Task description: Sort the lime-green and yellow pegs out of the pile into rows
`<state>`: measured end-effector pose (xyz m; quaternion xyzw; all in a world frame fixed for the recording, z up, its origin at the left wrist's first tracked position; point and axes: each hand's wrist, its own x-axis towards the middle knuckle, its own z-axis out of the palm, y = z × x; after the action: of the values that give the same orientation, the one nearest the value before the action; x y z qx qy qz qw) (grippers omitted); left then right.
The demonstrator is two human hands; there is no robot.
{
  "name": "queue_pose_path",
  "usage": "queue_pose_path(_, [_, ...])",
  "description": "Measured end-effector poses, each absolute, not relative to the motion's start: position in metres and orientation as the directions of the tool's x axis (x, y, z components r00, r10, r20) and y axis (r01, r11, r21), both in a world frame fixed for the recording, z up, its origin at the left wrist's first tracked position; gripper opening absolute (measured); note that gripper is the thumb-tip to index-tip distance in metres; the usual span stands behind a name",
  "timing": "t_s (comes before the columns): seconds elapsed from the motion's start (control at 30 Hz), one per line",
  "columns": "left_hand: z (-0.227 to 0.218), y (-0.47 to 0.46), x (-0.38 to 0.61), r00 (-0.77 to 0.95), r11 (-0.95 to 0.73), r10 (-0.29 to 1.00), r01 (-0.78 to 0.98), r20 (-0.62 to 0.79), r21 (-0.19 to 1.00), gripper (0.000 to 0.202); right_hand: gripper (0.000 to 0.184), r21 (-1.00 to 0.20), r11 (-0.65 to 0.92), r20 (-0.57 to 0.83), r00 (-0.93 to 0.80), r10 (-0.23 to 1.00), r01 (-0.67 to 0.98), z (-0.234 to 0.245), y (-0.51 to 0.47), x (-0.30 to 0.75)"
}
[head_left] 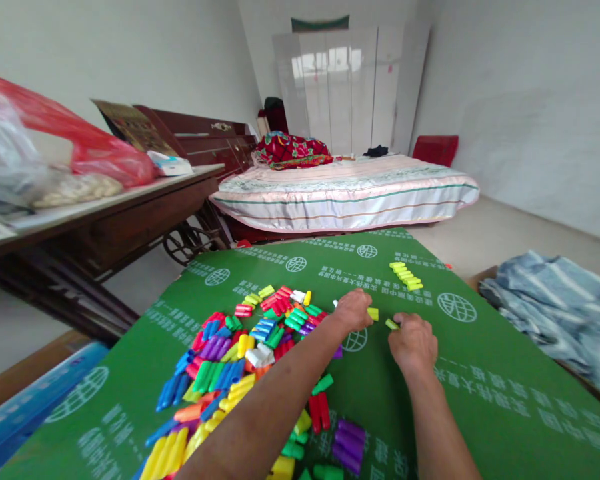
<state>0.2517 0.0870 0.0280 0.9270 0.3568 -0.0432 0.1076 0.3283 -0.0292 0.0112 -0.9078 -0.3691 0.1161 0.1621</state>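
Note:
Many short plastic tubes that look like marker caps (213, 377) lie in a mixed heap on the green board (380, 407), in blue, red, yellow, green, purple, orange and white. My left hand (354, 310) reaches over the heap's right side, its fingers closed on a yellow-green cap (373, 314) that sticks out to the right. Just across from it, my right hand (414, 341) pinches another yellow-green cap (392, 324) between thumb and finger. The two caps are apart. Farther back, a row of yellow-green caps (406, 275) lies side by side.
To the left stands a table (170, 187) with plastic bags (105, 153) on it. A bed (350, 193) is beyond the board. Blue-grey cloth (555, 307) lies in a box at right, and a blue package (45, 400) sits low at left.

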Motion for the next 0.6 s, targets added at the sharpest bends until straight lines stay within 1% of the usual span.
queue_pose_path(0.13, [0.028,0.088,0.254,0.741,-0.720,0.652,0.672,-0.161,0.173,0.019,0.044,-0.365,-0.674,-0.105,0.691,0.716,0.643,0.012,-0.030,0.329])
queue_pose_path(0.33, [0.027,0.087,0.260,0.754,-0.733,0.640,0.657,-0.150,0.177,0.023,0.043,-0.365,-0.657,-0.095,0.675,0.732,0.660,0.014,-0.029,0.328])
queue_pose_path(0.43, [0.028,0.086,0.263,0.760,-0.741,0.632,0.650,-0.153,0.169,0.022,0.042,-0.377,-0.644,-0.086,0.667,0.740,0.666,0.012,-0.028,0.328])
queue_pose_path(0.6, [0.030,0.084,0.266,0.754,-0.737,0.636,0.657,-0.166,0.160,0.020,0.032,-0.354,-0.643,-0.046,0.674,0.737,0.679,0.010,-0.028,0.328])
